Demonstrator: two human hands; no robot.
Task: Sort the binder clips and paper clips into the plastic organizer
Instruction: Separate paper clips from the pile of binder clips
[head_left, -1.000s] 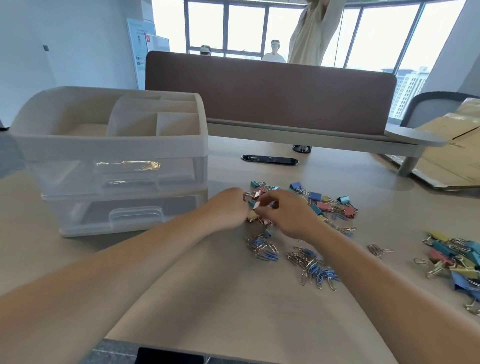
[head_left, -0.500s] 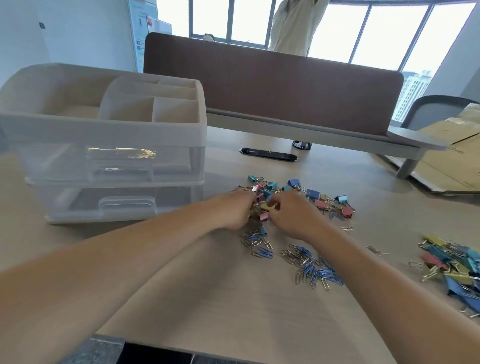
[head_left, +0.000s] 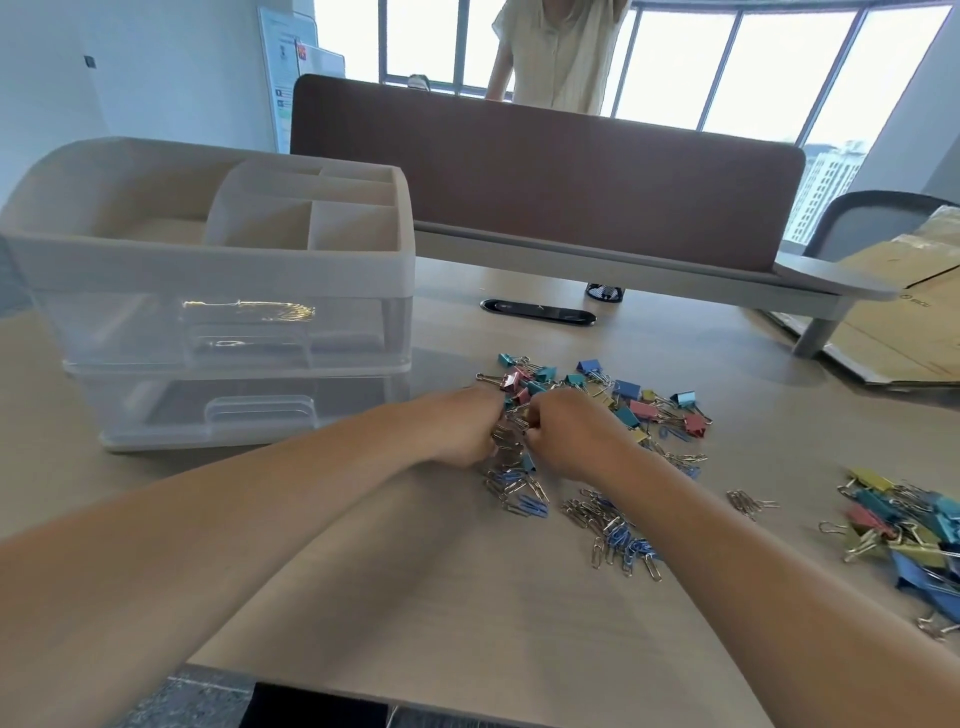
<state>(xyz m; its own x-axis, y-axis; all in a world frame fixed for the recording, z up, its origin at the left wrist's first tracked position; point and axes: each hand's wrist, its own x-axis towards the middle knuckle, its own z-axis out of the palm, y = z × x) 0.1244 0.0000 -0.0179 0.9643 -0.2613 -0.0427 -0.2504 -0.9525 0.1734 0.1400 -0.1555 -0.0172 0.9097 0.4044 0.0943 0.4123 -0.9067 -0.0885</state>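
A heap of coloured binder clips (head_left: 628, 397) lies at the table's middle, with silver and blue paper clips (head_left: 613, 525) spread just in front of it. My left hand (head_left: 462, 428) and my right hand (head_left: 569, 434) sit side by side in the near left part of the heap, fingers curled down into the clips. What each hand holds is hidden by the knuckles. The translucent plastic organizer (head_left: 218, 270) stands to the left, with open top compartments and two shut drawers below.
A second pile of larger binder clips (head_left: 904, 530) lies at the right edge, a few loose paper clips (head_left: 750, 501) beside it. A brown desk divider (head_left: 545, 171) runs across the back. A person stands behind it. Cardboard (head_left: 904, 312) lies far right.
Both hands have drawn closer together inside the clip heap and their fingers have curled tighter. The camera has tilted, so the organizer and the table sit lower in the frame.
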